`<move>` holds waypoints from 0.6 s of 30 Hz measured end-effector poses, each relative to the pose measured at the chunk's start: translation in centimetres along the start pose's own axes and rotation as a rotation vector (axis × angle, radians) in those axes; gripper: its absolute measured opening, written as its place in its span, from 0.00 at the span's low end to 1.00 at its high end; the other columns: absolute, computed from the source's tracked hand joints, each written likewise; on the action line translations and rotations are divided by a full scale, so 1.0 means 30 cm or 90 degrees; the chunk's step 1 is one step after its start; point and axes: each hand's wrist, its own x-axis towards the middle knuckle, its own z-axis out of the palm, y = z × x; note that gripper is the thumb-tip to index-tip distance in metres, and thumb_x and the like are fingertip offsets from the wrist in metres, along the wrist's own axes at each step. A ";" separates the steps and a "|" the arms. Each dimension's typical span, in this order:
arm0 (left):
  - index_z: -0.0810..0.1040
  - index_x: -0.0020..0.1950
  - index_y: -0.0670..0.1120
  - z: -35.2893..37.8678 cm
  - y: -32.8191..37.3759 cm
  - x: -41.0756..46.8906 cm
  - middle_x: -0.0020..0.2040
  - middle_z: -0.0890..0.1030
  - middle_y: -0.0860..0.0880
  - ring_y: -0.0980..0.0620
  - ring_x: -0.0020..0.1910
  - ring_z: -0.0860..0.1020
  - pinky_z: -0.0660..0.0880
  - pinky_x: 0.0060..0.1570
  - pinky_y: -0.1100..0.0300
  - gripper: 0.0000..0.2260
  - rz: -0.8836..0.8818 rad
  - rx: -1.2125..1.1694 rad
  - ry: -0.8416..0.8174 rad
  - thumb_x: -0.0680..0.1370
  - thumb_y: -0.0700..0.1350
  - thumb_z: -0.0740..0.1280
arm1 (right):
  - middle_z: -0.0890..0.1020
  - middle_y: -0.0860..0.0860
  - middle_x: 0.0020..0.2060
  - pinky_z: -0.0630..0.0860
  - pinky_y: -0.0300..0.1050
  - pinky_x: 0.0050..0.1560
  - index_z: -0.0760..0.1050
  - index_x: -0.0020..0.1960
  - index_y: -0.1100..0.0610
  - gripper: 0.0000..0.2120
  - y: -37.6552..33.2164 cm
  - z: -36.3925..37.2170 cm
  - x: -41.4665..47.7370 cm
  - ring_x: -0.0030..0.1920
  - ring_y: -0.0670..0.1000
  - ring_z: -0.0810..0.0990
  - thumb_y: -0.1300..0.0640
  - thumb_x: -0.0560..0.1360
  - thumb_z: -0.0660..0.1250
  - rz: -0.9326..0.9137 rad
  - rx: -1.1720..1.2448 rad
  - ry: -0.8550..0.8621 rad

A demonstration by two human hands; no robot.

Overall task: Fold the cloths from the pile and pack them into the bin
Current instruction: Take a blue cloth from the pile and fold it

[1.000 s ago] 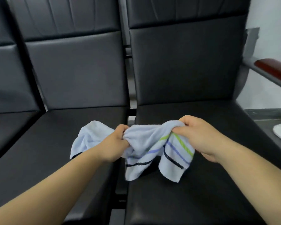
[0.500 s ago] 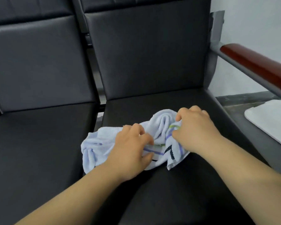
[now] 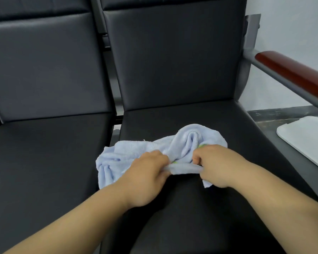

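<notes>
Cloth (image 3: 191, 142) seemingly pinched by left hand (image 3: 147, 173), right hand (image 3: 218, 165).

Our forearms show bare from the lower left and lower right of the frame; our left hand (image 3: 147, 177) and right hand (image 3: 221, 166) near mid-frame are bare too.

Both bare forearms reach in from the near side. The left hand (image 3: 147, 175) and right hand (image 3: 218, 166) sit close together, knuckles up, fingers curled, each pinching the cloth (image 3: 136, 149).
</notes>
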 end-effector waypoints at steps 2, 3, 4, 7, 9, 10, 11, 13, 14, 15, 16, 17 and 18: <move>0.72 0.39 0.46 -0.069 0.022 0.007 0.39 0.76 0.52 0.61 0.34 0.71 0.69 0.37 0.67 0.10 -0.132 -0.146 0.056 0.80 0.45 0.66 | 0.80 0.48 0.46 0.79 0.46 0.45 0.78 0.54 0.50 0.08 0.004 -0.030 0.005 0.48 0.52 0.80 0.59 0.78 0.65 0.042 -0.012 -0.017; 0.73 0.37 0.45 -0.105 0.032 0.010 0.40 0.80 0.48 0.60 0.30 0.71 0.69 0.32 0.65 0.11 -0.182 -0.218 0.086 0.79 0.43 0.67 | 0.79 0.48 0.45 0.76 0.44 0.41 0.78 0.53 0.50 0.07 0.000 -0.049 0.003 0.46 0.51 0.79 0.59 0.79 0.66 0.063 -0.011 -0.025; 0.73 0.35 0.44 -0.139 0.038 0.011 0.40 0.82 0.44 0.57 0.28 0.71 0.68 0.28 0.62 0.11 -0.220 -0.294 0.109 0.77 0.42 0.67 | 0.79 0.47 0.45 0.75 0.43 0.39 0.79 0.53 0.50 0.06 -0.006 -0.065 -0.002 0.45 0.50 0.79 0.58 0.79 0.65 0.073 0.007 -0.006; 0.70 0.30 0.47 -0.184 0.046 0.012 0.30 0.76 0.44 0.50 0.27 0.68 0.63 0.30 0.59 0.09 -0.303 -0.421 0.155 0.70 0.44 0.65 | 0.80 0.46 0.41 0.76 0.45 0.40 0.79 0.44 0.50 0.05 -0.019 -0.071 -0.021 0.41 0.48 0.77 0.56 0.78 0.65 0.050 0.154 0.130; 0.71 0.31 0.50 -0.192 0.042 0.015 0.29 0.72 0.48 0.48 0.31 0.69 0.65 0.34 0.55 0.06 -0.329 -0.468 0.170 0.68 0.43 0.64 | 0.79 0.49 0.38 0.71 0.44 0.35 0.78 0.42 0.56 0.07 -0.042 -0.063 -0.026 0.36 0.48 0.74 0.55 0.76 0.65 0.039 0.209 0.164; 0.73 0.33 0.50 -0.196 0.039 0.015 0.30 0.73 0.50 0.49 0.32 0.70 0.66 0.35 0.54 0.06 -0.327 -0.474 0.170 0.70 0.41 0.64 | 0.79 0.52 0.37 0.69 0.44 0.34 0.77 0.43 0.59 0.08 -0.054 -0.059 -0.020 0.34 0.48 0.72 0.55 0.76 0.65 0.038 0.238 0.168; 0.74 0.37 0.49 -0.203 0.038 0.013 0.31 0.74 0.51 0.50 0.32 0.71 0.67 0.36 0.54 0.07 -0.321 -0.470 0.164 0.72 0.39 0.63 | 0.78 0.53 0.36 0.68 0.45 0.34 0.76 0.44 0.62 0.09 -0.064 -0.056 -0.015 0.33 0.49 0.71 0.56 0.76 0.64 0.045 0.278 0.166; 0.77 0.43 0.48 -0.228 0.040 0.004 0.33 0.76 0.50 0.50 0.34 0.71 0.68 0.39 0.53 0.04 -0.276 -0.458 0.110 0.73 0.40 0.63 | 0.73 0.53 0.34 0.65 0.44 0.33 0.73 0.42 0.63 0.08 -0.076 -0.063 -0.005 0.34 0.49 0.68 0.59 0.77 0.62 0.074 0.401 0.154; 0.78 0.45 0.48 -0.247 0.045 -0.002 0.35 0.77 0.48 0.50 0.36 0.72 0.69 0.41 0.52 0.04 -0.242 -0.452 0.067 0.72 0.43 0.65 | 0.71 0.52 0.34 0.64 0.45 0.34 0.70 0.40 0.61 0.07 -0.074 -0.064 0.001 0.34 0.50 0.67 0.61 0.77 0.60 0.096 0.466 0.147; 0.79 0.46 0.48 -0.266 0.051 -0.011 0.37 0.78 0.47 0.50 0.37 0.74 0.71 0.42 0.53 0.04 -0.210 -0.429 0.021 0.72 0.46 0.69 | 0.69 0.52 0.34 0.64 0.46 0.35 0.68 0.38 0.59 0.09 -0.073 -0.063 0.006 0.35 0.51 0.65 0.64 0.77 0.58 0.111 0.527 0.142; 0.80 0.46 0.48 -0.281 0.055 -0.017 0.38 0.80 0.46 0.51 0.37 0.75 0.73 0.42 0.54 0.06 -0.183 -0.371 -0.021 0.73 0.48 0.73 | 0.66 0.52 0.34 0.63 0.49 0.37 0.65 0.36 0.56 0.12 -0.074 -0.064 0.009 0.36 0.52 0.64 0.66 0.77 0.57 0.119 0.591 0.147; 0.80 0.44 0.49 -0.290 0.053 -0.020 0.38 0.81 0.48 0.52 0.36 0.77 0.74 0.41 0.57 0.07 -0.169 -0.274 -0.043 0.73 0.50 0.76 | 0.63 0.52 0.33 0.63 0.51 0.38 0.61 0.35 0.55 0.14 -0.075 -0.067 0.011 0.37 0.53 0.61 0.66 0.77 0.57 0.128 0.676 0.166; 0.80 0.43 0.49 -0.296 0.053 -0.020 0.37 0.81 0.50 0.55 0.35 0.77 0.74 0.39 0.58 0.08 -0.162 -0.178 -0.041 0.74 0.50 0.75 | 0.61 0.51 0.33 0.61 0.52 0.39 0.58 0.36 0.55 0.14 -0.078 -0.078 0.007 0.37 0.53 0.59 0.65 0.76 0.58 0.132 0.775 0.186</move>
